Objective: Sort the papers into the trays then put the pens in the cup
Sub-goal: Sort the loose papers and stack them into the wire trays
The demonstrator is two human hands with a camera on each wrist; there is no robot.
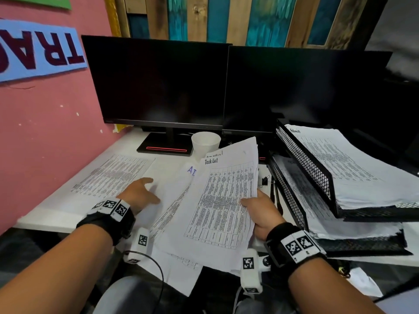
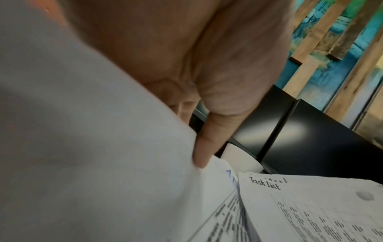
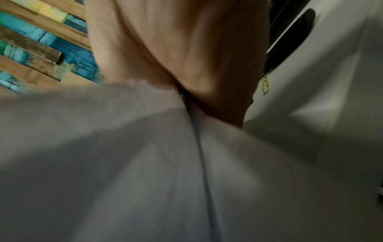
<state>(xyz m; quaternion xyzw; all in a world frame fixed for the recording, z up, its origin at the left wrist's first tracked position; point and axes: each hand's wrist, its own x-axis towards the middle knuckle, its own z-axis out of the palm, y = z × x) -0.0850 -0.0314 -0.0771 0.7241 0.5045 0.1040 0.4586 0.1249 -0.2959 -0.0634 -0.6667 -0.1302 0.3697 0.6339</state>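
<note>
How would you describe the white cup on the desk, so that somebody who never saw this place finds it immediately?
Start from the left monitor, the larger of the two dark screens against the wooden wall. At the right end of its flat black stand stands the white cup, upright, just behind the top of the "Task List" papers. It is the only round, hollow thing among flat sheets and black mesh trays.

Office desk, two monitors, mesh paper trays

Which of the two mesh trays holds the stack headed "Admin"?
The upper tray, the one tilted above and behind the other. Its top sheet reads "Admin" at the far corner; the lower tray's paper heading is too shadowed to read.
</note>
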